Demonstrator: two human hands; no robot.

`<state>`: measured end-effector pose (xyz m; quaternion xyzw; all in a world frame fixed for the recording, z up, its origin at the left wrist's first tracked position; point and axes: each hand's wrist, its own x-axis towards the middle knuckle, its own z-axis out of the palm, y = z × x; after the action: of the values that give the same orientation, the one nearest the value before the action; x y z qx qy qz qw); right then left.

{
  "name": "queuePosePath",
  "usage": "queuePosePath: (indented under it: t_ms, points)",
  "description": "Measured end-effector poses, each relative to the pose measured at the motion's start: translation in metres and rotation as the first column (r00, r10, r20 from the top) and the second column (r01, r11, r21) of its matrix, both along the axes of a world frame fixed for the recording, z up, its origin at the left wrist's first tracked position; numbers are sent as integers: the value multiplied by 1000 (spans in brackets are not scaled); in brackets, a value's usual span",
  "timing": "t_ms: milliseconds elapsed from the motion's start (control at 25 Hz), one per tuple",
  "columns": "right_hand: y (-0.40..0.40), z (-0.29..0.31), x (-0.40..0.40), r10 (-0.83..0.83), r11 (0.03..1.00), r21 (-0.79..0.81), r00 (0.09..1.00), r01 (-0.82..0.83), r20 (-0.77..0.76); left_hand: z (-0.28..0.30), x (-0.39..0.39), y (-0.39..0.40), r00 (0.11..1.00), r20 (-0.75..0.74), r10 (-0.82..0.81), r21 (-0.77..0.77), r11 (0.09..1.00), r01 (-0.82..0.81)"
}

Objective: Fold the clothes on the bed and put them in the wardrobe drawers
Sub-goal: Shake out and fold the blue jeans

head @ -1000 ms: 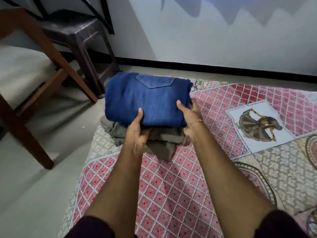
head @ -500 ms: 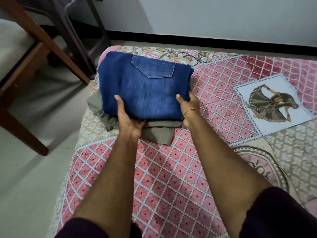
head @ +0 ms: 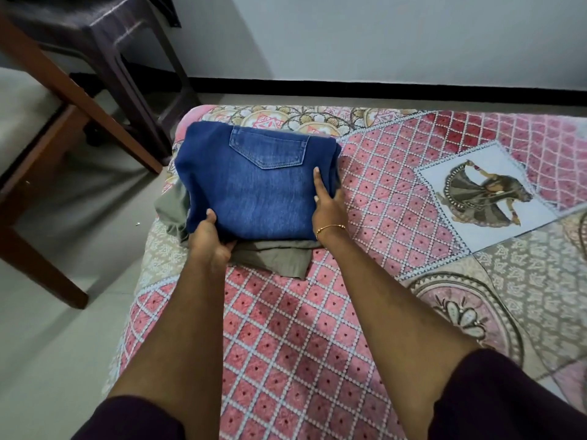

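Head view is all I have, looking down over both forearms at the near-left corner of the bed (head: 317, 344). On that corner sit the folded blue jeans (head: 254, 182), back pocket facing up, stacked on a folded olive-grey garment (head: 279, 258) whose edges stick out at the left and toward me. The stack rests on the quilted bedspread, close to the bed's left edge.

My left hand (head: 209, 239) is at the near-left corner of the stack: the thumb lies on top of the denim and the fingers tuck underneath the jeans, above the olive cloth, so I read it as clamped on the jeans. My right hand (head: 327, 208) is at the stack's right side, with one finger stretched straight along the top of the denim and the thumb beside it; the other fingers drop behind the right edge, and I cannot tell whether they curl round the fold or just rest against it. A thin gold bangle (head: 330, 228) circles that wrist.

To the right on the bedspread is a pale panel printed with a dancer figure (head: 486, 195), well apart from the clothes. Left of the bed, on the floor, stand a wooden chair (head: 47, 147) and a dark plastic stool (head: 104, 30).
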<state>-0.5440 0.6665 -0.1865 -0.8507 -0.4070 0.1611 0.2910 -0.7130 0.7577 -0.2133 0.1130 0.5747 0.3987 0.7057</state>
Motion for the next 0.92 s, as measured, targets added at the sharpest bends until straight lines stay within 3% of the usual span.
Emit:
queuePosePath:
  t_ms: [200,280,320,440,520,640,800,920]
  points:
    - [-14,-2,-3,-10,995,-96,995,20,99,12,2,-23,998,48,49,145,988,-55]
    - [-32,4,-11,12,993,-120,985,9,174,21,6,-51,975,-125,186,177,971,-163]
    - [-45,13,-17,85,988,-143,973,-55,216,29,10,-66,930,-293,220,226,962,-156]
    - [-87,41,-22,156,978,-155,980,-136,122,67,25,-111,769,-624,141,417,892,175]
    - [-118,70,-16,80,982,-181,982,-48,173,102,34,-143,701,-714,-12,493,702,514]
    - [-160,129,-1,53,977,-214,960,8,274,169,48,-183,493,-861,-129,444,285,850]
    - [-219,237,27,8,992,-122,934,38,356,271,78,-237,291,-954,-78,294,-41,955]
    - [-279,313,44,-26,996,-67,914,58,405,339,112,-302,301,-953,25,293,-164,942]
